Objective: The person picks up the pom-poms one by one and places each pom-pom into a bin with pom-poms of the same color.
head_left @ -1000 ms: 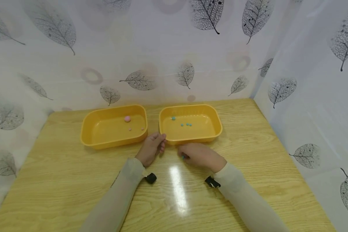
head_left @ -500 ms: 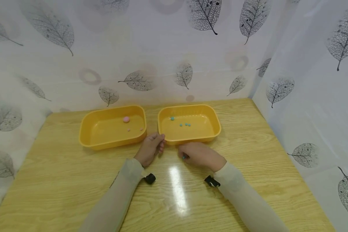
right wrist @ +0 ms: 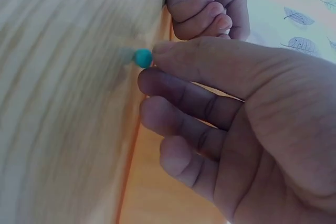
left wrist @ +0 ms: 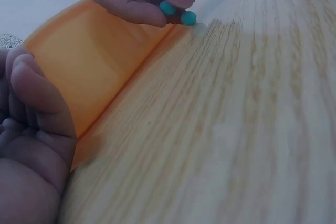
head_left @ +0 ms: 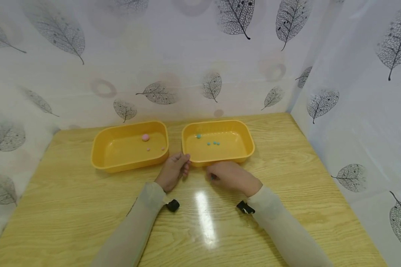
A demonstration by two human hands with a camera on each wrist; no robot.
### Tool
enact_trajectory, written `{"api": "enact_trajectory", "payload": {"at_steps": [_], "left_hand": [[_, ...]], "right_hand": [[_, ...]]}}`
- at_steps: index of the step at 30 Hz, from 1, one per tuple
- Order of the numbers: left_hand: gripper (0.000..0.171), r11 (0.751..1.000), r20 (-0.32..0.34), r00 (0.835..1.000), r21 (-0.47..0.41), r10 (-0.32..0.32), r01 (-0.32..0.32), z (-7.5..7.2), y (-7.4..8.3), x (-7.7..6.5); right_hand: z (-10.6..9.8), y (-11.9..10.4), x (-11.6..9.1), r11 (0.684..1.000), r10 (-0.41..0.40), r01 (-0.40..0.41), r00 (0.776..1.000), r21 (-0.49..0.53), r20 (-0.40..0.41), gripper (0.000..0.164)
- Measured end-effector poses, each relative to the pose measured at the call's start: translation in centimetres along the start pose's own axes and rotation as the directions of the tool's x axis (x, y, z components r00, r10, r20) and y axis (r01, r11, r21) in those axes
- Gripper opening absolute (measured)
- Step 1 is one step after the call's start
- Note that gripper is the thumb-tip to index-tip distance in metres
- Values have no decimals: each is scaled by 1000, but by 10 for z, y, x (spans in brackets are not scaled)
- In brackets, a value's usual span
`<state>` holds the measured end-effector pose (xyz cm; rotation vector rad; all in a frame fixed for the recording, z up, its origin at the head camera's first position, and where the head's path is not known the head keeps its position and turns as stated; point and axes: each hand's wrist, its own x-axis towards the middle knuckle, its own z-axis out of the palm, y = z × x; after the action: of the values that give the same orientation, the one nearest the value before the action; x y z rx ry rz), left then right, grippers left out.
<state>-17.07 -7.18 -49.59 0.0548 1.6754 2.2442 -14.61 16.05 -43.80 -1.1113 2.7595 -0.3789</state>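
My left hand is at the near-left corner of the right yellow tray, thumb over the rim, other fingers curled outside its wall. In front of that tray, just over the tabletop, my right hand pinches a small teal ball between thumb and finger. A second teal ball shows at the thumb tip, close to the wood. The right wrist view shows only one teal ball, beside the thumb. Several teal balls lie inside the tray, one bigger.
To the left stands another yellow tray, holding a larger pink ball and two tiny pink ones. Both trays are near the back of the wooden table. A leaf-printed curtain hangs behind and at the sides.
My right hand has tilted and risen slightly, and less of the teal ball shows under it in the head view. The left hand and both trays stay put.
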Motion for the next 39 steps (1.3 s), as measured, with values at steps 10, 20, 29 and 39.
{"api": "enact_trajectory", "payload": {"at_steps": [10,20,29,39], "left_hand": [[27,1000,3,1000,8,1,-1,2,1,-1],[27,1000,0,1000,26,0,0,1,-1,-2],[25,999,-6,1000,53,-2,3,0,-2,-2],[29,999,2,1000,50,9,-9,1,-3,-1]], "right_hand": [[-24,4,-12,997,-27,30,999,78,-33,5],[-42,29,-25,1000,-9,17,944,20,-330,11],[-48,35,-27,997,60,-75,810,-1,-584,12],[-48,38,-27,992,90,-126,755,-9,-650,8]]}}
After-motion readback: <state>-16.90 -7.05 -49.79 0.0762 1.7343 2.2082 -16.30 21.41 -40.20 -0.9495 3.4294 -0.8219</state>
